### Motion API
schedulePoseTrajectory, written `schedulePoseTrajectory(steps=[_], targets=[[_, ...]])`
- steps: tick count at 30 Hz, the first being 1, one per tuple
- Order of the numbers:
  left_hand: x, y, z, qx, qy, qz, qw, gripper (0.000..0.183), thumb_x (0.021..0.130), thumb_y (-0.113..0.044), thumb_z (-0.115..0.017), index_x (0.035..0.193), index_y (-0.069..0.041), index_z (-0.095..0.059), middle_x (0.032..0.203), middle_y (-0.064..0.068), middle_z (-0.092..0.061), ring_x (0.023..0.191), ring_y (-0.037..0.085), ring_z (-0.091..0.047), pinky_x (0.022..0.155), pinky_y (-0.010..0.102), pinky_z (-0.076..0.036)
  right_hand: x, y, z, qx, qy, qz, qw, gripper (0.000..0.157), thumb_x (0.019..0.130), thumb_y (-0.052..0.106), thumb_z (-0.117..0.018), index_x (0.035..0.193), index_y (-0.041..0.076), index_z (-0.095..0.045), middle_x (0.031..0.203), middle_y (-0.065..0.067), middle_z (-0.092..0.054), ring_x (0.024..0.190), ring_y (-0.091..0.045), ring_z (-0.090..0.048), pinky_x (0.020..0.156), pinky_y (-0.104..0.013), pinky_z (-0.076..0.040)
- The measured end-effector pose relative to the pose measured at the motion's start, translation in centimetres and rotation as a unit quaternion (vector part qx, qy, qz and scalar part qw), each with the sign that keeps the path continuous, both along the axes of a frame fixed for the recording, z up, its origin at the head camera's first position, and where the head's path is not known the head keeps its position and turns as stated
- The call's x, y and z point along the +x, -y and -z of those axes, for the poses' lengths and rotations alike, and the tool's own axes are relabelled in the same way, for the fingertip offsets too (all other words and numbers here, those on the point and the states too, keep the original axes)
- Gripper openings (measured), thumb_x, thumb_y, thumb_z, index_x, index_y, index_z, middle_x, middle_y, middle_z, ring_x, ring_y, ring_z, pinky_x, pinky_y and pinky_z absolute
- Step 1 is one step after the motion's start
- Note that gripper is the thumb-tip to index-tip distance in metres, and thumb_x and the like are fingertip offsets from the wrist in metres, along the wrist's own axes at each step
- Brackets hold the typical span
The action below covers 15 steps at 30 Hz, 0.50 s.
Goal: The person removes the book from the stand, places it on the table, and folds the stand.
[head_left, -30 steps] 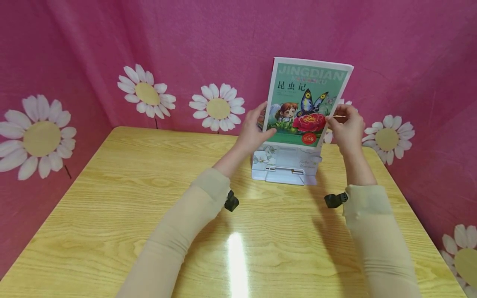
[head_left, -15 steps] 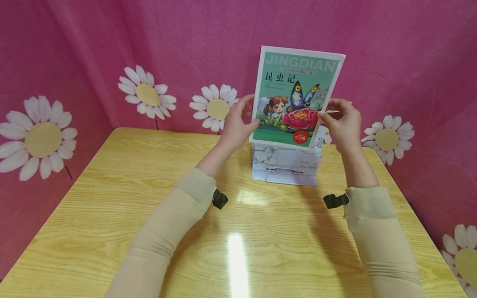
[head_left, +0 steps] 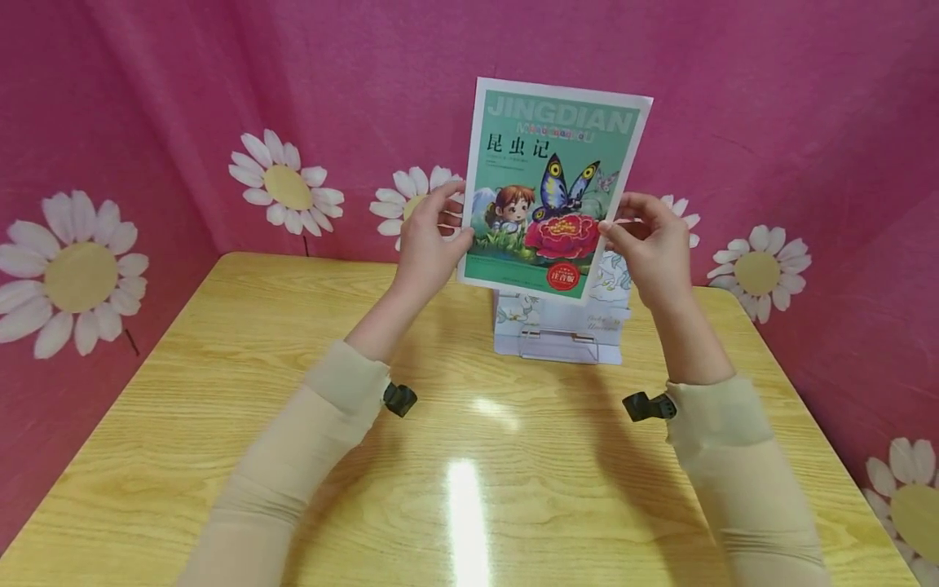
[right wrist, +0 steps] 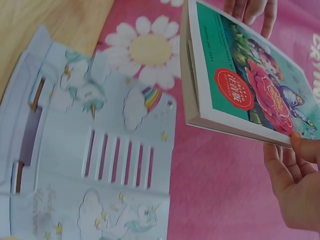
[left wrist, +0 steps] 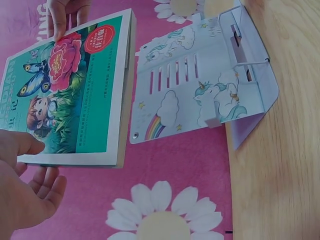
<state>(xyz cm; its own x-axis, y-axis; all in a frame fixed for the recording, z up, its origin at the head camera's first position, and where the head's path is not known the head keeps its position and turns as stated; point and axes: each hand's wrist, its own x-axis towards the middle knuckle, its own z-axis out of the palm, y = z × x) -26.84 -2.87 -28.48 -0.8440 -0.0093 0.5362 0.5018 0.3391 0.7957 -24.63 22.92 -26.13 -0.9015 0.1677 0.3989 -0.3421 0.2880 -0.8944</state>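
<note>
A book (head_left: 550,196) with a green cover, a butterfly and a red flower is held up off the table, its front facing the head camera. My left hand (head_left: 431,244) grips its left edge, thumb on the cover and fingers behind. On the opposite edge, my right hand (head_left: 656,249) pinches the book between thumb and fingers. Behind and below it stands a white book stand (head_left: 557,346) printed with unicorns. In the left wrist view the stand's slotted back panel (left wrist: 170,75) shows bare, with the book (left wrist: 95,100) apart from it.
The wooden table (head_left: 469,440) stretches in front of the stand. A pink curtain (head_left: 352,73) with large white daisies hangs behind and along both sides. The stand has a clear front flap at its base, near the table's back edge.
Both hands have carried the book left and toward the head camera, away from the stand. More of the stand shows at its right side. The stand has stayed in place.
</note>
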Motion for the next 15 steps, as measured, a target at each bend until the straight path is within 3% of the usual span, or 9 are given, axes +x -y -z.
schedulePoseTrajectory(steps=[6, 15], targets=[[1.0, 1.3, -0.1, 0.02, 0.02, -0.015, 0.9995, 0.051, 0.082, -0.003, -0.069, 0.13, -0.014, -0.057, 0.099, 0.012, -0.062, 0.086, 0.02, -0.061, 0.079, 0.029, -0.055, 1.0, 1.4, 0.0, -0.066, 0.0, -0.034, 0.997, 0.032, 0.083, 0.008, -0.071, 0.114, 0.003, -0.064, 0.09, 0.0, -0.06, 0.08, -0.009, -0.061, 0.065, -0.017, -0.055], [3.0, 3.6, -0.3, 0.024, 0.034, -0.025, 0.9988, 0.048, 0.082, -0.001, -0.069, 0.127, -0.016, -0.059, 0.096, 0.01, -0.063, 0.082, 0.017, -0.06, 0.078, 0.029, -0.055, 2.6, 3.0, 0.2, -0.093, 0.03, -0.052, 0.994, 0.032, 0.084, 0.013, -0.071, 0.115, 0.004, -0.065, 0.098, -0.002, -0.061, 0.083, -0.012, -0.06, 0.068, -0.019, -0.055]])
